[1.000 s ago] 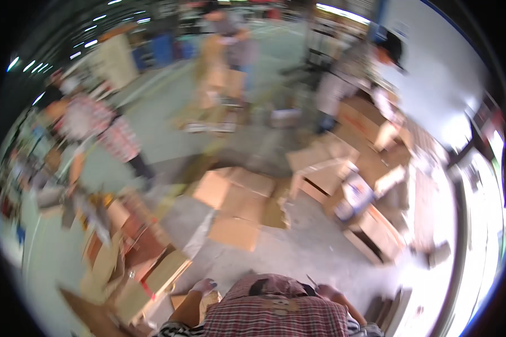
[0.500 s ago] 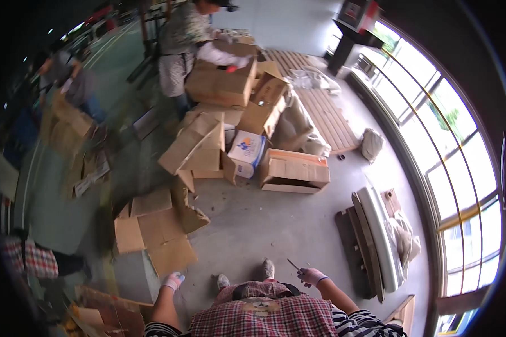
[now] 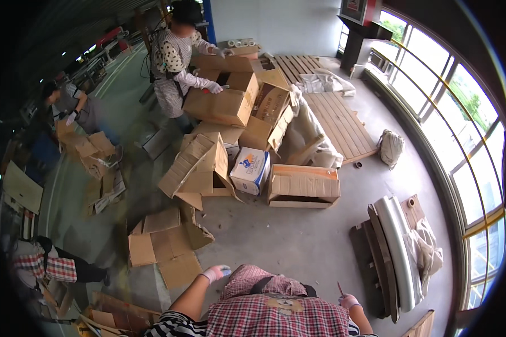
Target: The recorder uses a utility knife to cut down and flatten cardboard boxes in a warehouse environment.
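My left hand (image 3: 216,273), in a white and pink work glove, is held out just left of my checked apron (image 3: 247,317). Its fingers look loosely stretched, and nothing shows in them. On the other side, my gloved right hand (image 3: 349,301) is closed round the handle of a knife (image 3: 340,288), whose thin blade points up and away from me. Nearest to the left hand, a flattened cardboard box (image 3: 171,244) lies with its flaps spread on the floor. Neither hand touches any cardboard.
Ahead stand an open carton (image 3: 303,188), a white and blue box (image 3: 250,170) and more cartons. A person (image 3: 177,67) handles a large box (image 3: 222,104); another bends over cardboard (image 3: 87,146) at far left. A silver roll (image 3: 398,253) lies right, near the windows. Wooden slats (image 3: 337,121) lie behind.
My left hand has risen and swung right, closer to my body. The right hand with the knife has shifted right and down. The person at the large box has straightened, and its flap stands up.
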Available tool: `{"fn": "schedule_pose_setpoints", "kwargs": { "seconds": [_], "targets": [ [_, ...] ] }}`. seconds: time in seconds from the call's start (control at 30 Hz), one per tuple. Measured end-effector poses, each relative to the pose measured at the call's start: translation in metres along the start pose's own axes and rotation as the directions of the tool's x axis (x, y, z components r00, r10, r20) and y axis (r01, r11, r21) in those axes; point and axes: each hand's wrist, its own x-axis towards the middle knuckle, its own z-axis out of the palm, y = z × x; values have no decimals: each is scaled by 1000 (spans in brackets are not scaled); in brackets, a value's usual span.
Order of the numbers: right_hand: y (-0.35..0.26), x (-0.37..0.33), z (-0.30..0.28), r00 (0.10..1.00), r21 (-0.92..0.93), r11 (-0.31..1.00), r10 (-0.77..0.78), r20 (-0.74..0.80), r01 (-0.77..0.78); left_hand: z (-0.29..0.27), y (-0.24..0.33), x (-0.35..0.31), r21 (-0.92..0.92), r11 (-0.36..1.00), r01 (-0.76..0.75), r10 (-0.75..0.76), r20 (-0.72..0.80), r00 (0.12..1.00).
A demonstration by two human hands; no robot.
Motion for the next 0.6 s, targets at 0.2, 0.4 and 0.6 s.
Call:
{"fn": "schedule_pose_setpoints", "kwargs": {
  "seconds": [0.2, 0.4, 0.6],
  "targets": [
    [27, 100, -3, 993, 206, 977, 34, 115, -58, -88, 10, 150, -632, 769, -99, 59, -84, 995],
    [-146, 126, -7, 997, 204, 977, -73, 8, 70, -253, 66, 311, -854, 520, -21, -269, -187, 945],
    [-402, 57, -66, 995, 398, 916, -74, 63, 43, -376, 30, 439, -961, 90, -261, -561, -265, 784]
  ]
}}
